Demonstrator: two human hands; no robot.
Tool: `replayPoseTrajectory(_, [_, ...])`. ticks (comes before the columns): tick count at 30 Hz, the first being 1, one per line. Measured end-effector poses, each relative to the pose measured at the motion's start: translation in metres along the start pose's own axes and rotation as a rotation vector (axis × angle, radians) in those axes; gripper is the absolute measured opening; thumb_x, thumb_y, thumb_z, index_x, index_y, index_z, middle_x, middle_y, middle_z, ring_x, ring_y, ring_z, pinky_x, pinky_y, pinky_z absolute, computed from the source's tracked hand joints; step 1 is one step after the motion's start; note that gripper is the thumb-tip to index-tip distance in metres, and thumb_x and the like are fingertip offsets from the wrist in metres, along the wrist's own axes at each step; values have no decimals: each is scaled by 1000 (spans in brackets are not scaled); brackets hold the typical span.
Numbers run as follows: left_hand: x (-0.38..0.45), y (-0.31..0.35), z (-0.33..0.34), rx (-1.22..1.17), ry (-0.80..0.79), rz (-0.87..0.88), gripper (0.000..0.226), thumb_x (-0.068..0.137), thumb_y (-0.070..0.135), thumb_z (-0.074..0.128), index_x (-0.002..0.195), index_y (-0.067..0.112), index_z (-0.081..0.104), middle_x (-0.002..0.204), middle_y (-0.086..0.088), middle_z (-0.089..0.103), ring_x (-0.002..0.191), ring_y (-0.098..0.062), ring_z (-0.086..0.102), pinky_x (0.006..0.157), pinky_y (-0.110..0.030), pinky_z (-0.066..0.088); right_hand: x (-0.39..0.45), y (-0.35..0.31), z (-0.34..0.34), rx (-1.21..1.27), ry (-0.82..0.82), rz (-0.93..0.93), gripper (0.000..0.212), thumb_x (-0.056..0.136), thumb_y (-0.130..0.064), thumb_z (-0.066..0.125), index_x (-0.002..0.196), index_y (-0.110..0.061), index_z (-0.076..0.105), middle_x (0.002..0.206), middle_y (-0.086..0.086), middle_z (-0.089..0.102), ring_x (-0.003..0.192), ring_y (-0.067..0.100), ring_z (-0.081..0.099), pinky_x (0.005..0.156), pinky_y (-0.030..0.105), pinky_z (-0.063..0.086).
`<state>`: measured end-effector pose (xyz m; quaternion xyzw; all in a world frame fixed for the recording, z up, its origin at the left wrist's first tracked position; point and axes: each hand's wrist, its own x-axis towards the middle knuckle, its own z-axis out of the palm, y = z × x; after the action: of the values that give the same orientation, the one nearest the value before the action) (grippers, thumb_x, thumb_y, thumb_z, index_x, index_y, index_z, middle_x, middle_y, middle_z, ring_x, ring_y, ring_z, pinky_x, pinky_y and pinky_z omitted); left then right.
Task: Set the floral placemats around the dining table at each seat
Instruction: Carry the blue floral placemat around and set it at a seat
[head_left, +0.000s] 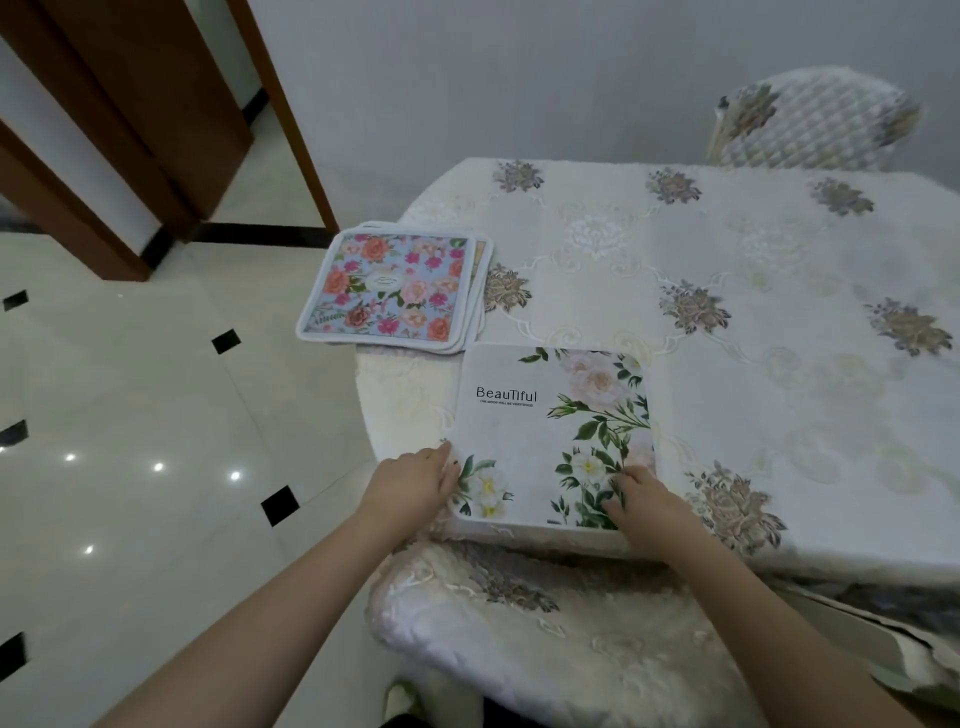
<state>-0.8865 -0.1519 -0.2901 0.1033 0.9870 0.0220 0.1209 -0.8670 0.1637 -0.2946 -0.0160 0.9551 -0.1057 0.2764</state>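
Note:
A white placemat (550, 441) printed with pale flowers, green leaves and the word "BeauTiful" lies flat at the near edge of the dining table (779, 322). My left hand (415, 483) rests against its near left corner, fingers touching the edge. My right hand (644, 506) presses on its near right corner, fingers spread over the leaves. A stack of placemats (392, 286) with a blue, pink-flowered one on top sits at the table's left end, overhanging the edge.
A chair with a cream quilted cover (545, 634) stands right below the placemat, tucked at the table. Another covered chair (810, 119) stands at the far side. A glossy tiled floor (130, 441) and brown door frames (130, 130) lie to the left.

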Motion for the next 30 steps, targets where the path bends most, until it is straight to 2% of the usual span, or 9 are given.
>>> replayPoseTrajectory(3, [-20, -13, -17, -28, 41, -7, 96, 77, 61, -11, 151, 20, 36, 135, -4, 59, 112, -29, 61, 83, -37, 49, -14, -26, -9, 68, 27, -52, 54, 102, -39, 39, 152, -19, 27, 157, 1, 24, 133, 21, 43, 106, 36, 40])
replayPoseTrajectory(6, [-45, -33, -33, -59, 52, -31, 80, 89, 61, 3, 151, 20, 34, 144, -4, 53, 120, -29, 57, 92, -38, 48, -31, -66, -19, 65, 68, -92, 54, 102, -40, 39, 151, -22, 27, 157, 0, 26, 129, 20, 47, 104, 36, 39])
replayPoseTrajectory(9, [-75, -62, -50, -82, 90, -36, 92, 80, 62, -4, 150, 19, 37, 145, -5, 51, 123, -29, 55, 96, -39, 46, -54, -116, -26, 47, 87, -112, 52, 102, -42, 37, 150, -24, 30, 154, 0, 33, 131, 18, 45, 103, 33, 38])
replayPoseTrajectory(12, [-110, -99, -60, -86, 137, -28, 90, 82, 61, -2, 147, 17, 42, 144, -6, 53, 126, -27, 53, 99, -37, 43, -82, -172, -27, 44, 138, -153, 50, 101, -44, 38, 148, -27, 33, 148, -2, 44, 130, 19, 47, 104, 34, 39])
replayPoseTrajectory(15, [-149, -133, -58, -75, 119, -64, 94, 79, 63, -6, 147, 18, 41, 146, -4, 51, 130, -24, 50, 103, -36, 39, -108, -228, -20, 23, 178, -177, 53, 100, -47, 38, 150, -30, 28, 144, -4, 50, 127, 21, 49, 101, 34, 40])
replayPoseTrajectory(20, [-207, -183, -58, -76, 107, -109, 96, 78, 64, -8, 148, 18, 40, 148, -2, 49, 133, -22, 47, 106, -36, 36, -134, -314, 1, -32, 189, -227, 60, 99, -50, 37, 151, -23, 24, 142, 0, 53, 125, 25, 52, 102, 40, 42])
replayPoseTrajectory(23, [-235, -208, -65, -68, 133, -148, 97, 77, 63, -9, 148, 18, 40, 149, 0, 48, 135, -20, 46, 108, -34, 32, -144, -354, 10, -82, 199, -276, 55, 100, -46, 38, 148, -20, 30, 144, 4, 48, 124, 27, 52, 100, 39, 41])
replayPoseTrajectory(26, [-255, -230, -71, -119, 140, -195, 100, 75, 64, -10, 150, 17, 37, 152, -1, 44, 139, -19, 40, 112, -34, 28, -149, -383, 14, -103, 256, -361, 57, 100, -42, 39, 152, -21, 26, 152, -1, 38, 127, 24, 48, 103, 35, 39])
replayPoseTrajectory(30, [-269, -255, -72, -88, 162, -244, 95, 79, 64, -6, 149, 17, 38, 153, -2, 41, 142, -19, 34, 118, -37, 19, -140, -412, 19, -116, 327, -446, 57, 99, -41, 41, 151, -21, 30, 153, 0, 38, 134, 20, 43, 107, 34, 36])
